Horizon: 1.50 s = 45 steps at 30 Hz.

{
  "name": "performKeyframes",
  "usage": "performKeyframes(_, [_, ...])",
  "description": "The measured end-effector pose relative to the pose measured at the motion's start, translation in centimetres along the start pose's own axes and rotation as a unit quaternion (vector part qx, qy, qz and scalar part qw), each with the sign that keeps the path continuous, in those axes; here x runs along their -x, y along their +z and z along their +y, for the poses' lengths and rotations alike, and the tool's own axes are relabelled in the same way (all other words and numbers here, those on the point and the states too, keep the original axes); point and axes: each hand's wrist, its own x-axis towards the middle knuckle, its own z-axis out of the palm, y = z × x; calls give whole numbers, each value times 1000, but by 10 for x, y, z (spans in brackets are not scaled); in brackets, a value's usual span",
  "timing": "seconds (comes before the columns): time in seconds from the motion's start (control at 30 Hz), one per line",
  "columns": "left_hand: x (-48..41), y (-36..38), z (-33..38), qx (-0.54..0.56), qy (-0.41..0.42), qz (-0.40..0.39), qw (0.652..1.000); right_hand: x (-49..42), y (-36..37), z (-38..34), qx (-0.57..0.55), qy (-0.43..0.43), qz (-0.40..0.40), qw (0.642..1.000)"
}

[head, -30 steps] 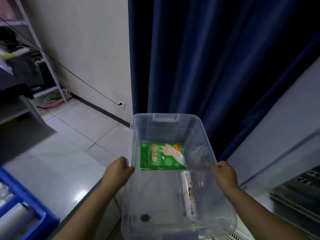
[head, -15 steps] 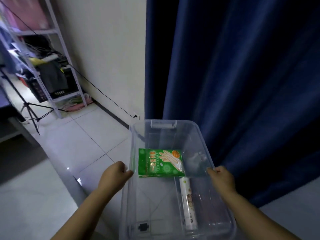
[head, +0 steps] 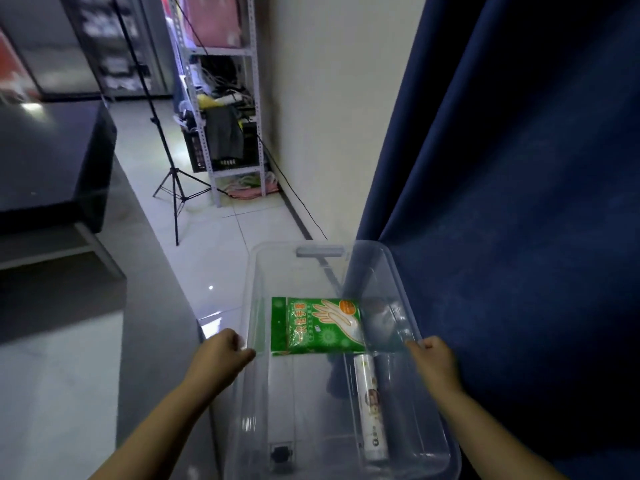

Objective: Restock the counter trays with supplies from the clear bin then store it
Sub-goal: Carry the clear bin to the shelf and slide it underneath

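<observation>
Floor tiles (head: 214, 265) gleam left of clear bin (head: 320, 252), blue curtain (head: 519, 202) right.

The green packet (head: 317, 325) lying in the clear bin (head: 320, 252) carries yellow Chinese characters beside a printed glove outline, but they are too blurred to read. The print on the white roll (head: 372, 407) is likewise illegible.

Blue curtain (head: 502, 168), cream wall (head: 329, 98), glossy tiled floor (head: 214, 265)
</observation>
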Motion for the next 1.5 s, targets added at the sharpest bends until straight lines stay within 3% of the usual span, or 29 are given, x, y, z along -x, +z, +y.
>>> performKeyframes(0.8, [-279, -104, 21, 42, -58, 105, 992, -203, 182, -218, 29, -37, -39, 998])
performKeyframes(1.2, [-429, -153, 34, 61, -159, 154, 973, -357, 308, -339, 71, -104, -158, 979])
performKeyframes(1.5, [-520, -194, 34, 147, -251, 215, 932, -450, 414, -457, 104, -166, -248, 949])
